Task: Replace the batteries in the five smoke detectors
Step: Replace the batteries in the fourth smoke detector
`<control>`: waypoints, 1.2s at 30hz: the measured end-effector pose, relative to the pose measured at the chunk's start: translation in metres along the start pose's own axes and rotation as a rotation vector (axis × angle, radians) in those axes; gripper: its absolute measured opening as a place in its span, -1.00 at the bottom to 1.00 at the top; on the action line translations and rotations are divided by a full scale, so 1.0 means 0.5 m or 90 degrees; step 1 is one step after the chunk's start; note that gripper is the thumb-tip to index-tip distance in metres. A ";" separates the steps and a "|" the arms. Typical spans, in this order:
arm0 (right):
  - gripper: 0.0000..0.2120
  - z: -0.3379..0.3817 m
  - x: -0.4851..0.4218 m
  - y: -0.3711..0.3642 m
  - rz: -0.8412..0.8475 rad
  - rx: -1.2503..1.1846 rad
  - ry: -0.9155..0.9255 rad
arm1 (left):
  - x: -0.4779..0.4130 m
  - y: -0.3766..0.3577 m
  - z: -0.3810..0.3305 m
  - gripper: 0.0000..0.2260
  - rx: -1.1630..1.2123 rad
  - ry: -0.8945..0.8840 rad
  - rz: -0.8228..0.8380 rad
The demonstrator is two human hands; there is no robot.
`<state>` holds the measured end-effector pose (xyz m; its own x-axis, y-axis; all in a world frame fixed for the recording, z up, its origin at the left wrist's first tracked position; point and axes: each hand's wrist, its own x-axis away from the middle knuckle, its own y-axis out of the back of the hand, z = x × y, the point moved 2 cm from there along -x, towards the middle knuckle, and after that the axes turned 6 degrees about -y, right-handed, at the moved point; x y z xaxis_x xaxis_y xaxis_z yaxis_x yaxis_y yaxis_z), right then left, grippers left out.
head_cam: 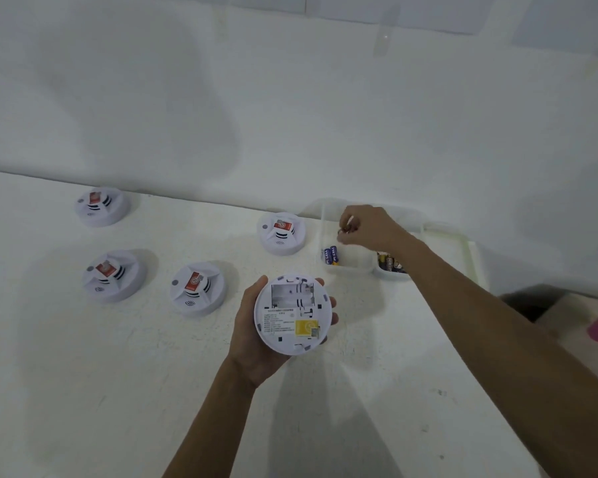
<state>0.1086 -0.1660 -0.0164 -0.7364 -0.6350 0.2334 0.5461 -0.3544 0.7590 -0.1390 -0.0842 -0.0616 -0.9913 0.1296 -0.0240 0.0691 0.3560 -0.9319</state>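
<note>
The smoke detector (293, 315) was cupped underside-up by its rim in the left grip (256, 336) above the counter's (83, 391) middle — light, rigid. The right grip (363, 229) was curled over the clear tray (328, 215) at the back edge — whether pinching a battery could not be told.

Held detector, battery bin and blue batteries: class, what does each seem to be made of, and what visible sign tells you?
Held detector: looks like matte white moulded plastic, judging by its sharp slots and recessed bay; paper-like printed labels on it.
Battery bin: probably translucent plastic, since the contents show through its cloudy walls.
Blue batteries: glossy printed wrap; metal beneath is likely, but not visible.
</note>
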 end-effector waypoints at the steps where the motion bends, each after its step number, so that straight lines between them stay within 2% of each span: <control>1: -0.87 0.005 0.014 0.009 -0.007 -0.137 -0.035 | 0.002 0.000 -0.002 -0.37 0.002 0.000 0.005; 5: -0.89 0.015 0.068 0.012 0.076 -0.876 -0.142 | 0.011 0.002 -0.012 -0.35 0.038 0.007 0.012; 6: -0.91 0.018 0.082 0.009 0.091 -1.010 -0.165 | 0.014 0.002 -0.016 -0.35 0.047 0.008 0.011; 8: -0.90 0.028 0.106 0.000 0.080 -1.156 -0.176 | 0.020 -0.002 -0.025 -0.36 0.050 0.009 0.019; 10: -0.86 0.038 0.125 -0.013 0.057 -1.232 -0.179 | 0.026 -0.004 -0.034 -0.36 0.032 0.004 0.015; 13: -0.89 0.059 0.143 -0.036 0.029 -1.272 -0.208 | 0.040 -0.005 -0.049 -0.36 0.024 0.005 0.012; 17: -0.95 0.082 0.156 -0.069 0.010 -1.196 -0.245 | 0.062 -0.001 -0.072 -0.36 0.027 0.010 0.014; 22: -0.88 0.124 0.180 -0.106 0.050 -1.066 -0.211 | 0.092 0.012 -0.107 -0.34 0.043 0.016 0.000; 27: -0.79 0.163 0.205 -0.166 0.061 -1.091 -0.182 | 0.120 0.021 -0.147 -0.35 0.029 0.017 0.007; 32: -0.88 0.214 0.235 -0.218 0.060 -1.088 -0.171 | 0.153 0.039 -0.187 -0.36 0.008 0.019 -0.071; 36: -0.87 0.252 0.253 -0.242 -0.009 -1.103 -0.164 | 0.171 0.035 -0.221 -0.27 0.003 -0.018 -0.128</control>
<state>-0.1010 -0.1167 -0.0023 -0.6895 -0.5707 0.4459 0.1709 -0.7265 -0.6656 -0.2100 0.0352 -0.0400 -0.9879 0.0299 0.1522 -0.1308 0.3674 -0.9208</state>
